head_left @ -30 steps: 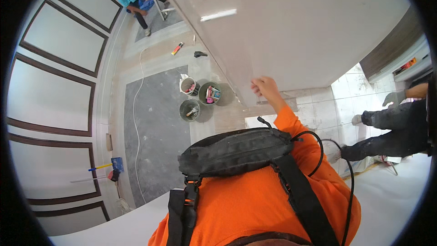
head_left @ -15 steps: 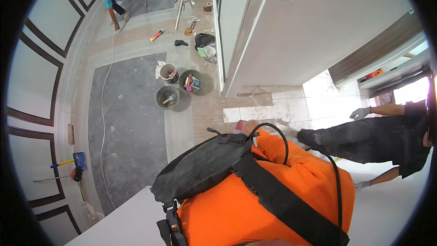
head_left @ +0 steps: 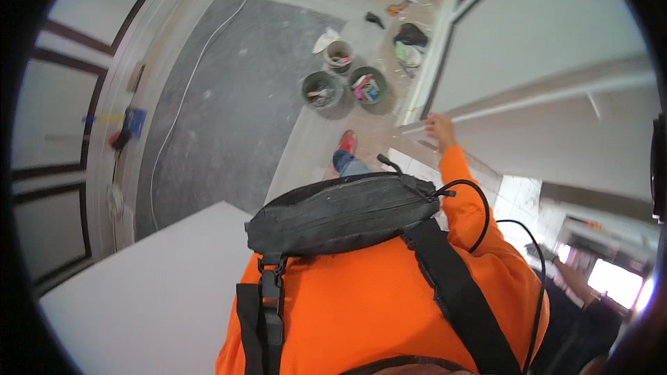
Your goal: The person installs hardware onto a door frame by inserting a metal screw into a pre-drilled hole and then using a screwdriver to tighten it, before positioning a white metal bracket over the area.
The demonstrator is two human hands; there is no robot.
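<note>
My right hand point(head_left: 440, 132) reaches forward in an orange sleeve. Its fingers are bent around the end edge of a white wall panel point(head_left: 542, 132), beside a doorway. The picture is a little blurred there, and some fingertips are hard to make out. My left hand does not show. A black bag point(head_left: 340, 214) with wide straps hangs across my orange top. Ahead of the bag, one red shoe point(head_left: 348, 142) and a blue trouser leg stand on the floor.
Three buckets stand ahead: one with a trowel-like tool point(head_left: 322, 90), one with pink items point(head_left: 367, 85), and a smaller one point(head_left: 338, 55). A white cable point(head_left: 186, 90) crosses grey flooring point(head_left: 229, 111). A white board point(head_left: 160, 298) lies lower left. Another person's arm point(head_left: 573, 281) is at right.
The view has swung, so the buckets sit farther right. My right hand has come into view at the wall edge. The far-off crouching person has left the picture.
</note>
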